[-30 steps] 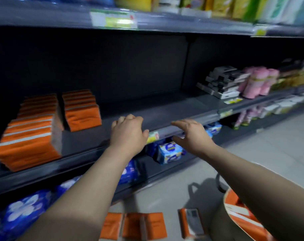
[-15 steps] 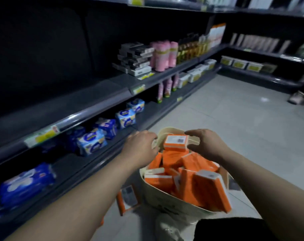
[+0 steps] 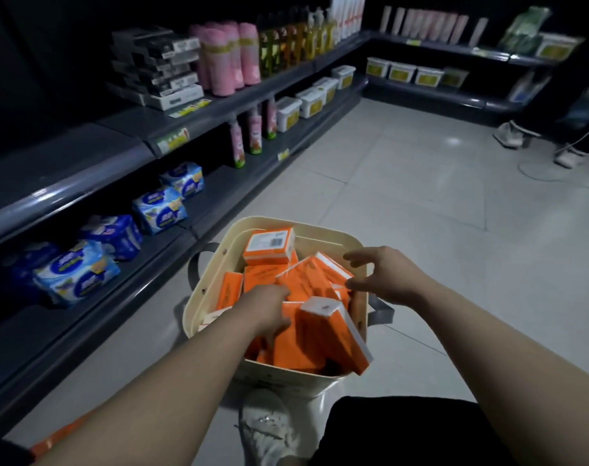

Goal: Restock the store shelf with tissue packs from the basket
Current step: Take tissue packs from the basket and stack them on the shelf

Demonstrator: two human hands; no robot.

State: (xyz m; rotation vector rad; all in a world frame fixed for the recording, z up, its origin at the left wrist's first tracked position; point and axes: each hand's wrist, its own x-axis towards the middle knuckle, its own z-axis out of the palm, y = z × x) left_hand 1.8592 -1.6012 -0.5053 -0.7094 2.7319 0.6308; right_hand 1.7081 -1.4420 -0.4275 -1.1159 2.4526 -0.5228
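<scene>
tissue packs (image 3: 301, 280), orange with white ends, lie jumbled and tilted in the cream basket (image 3: 333, 238) on the floor beside the store shelf (image 3: 68, 176). they look light and soft-filled under a slick film wrap, so they should give a little when squeezed and may slide against each other. a grip across the narrow sides of one block looks safer than pinching a corner. the left hand (image 3: 268, 309) is dug in among the packs with its fingers hidden, so i cannot tell whether it has hold of one. the right hand (image 3: 382, 277) hovers over the basket's far side, fingers and thumb spread wide, holding nothing
</scene>
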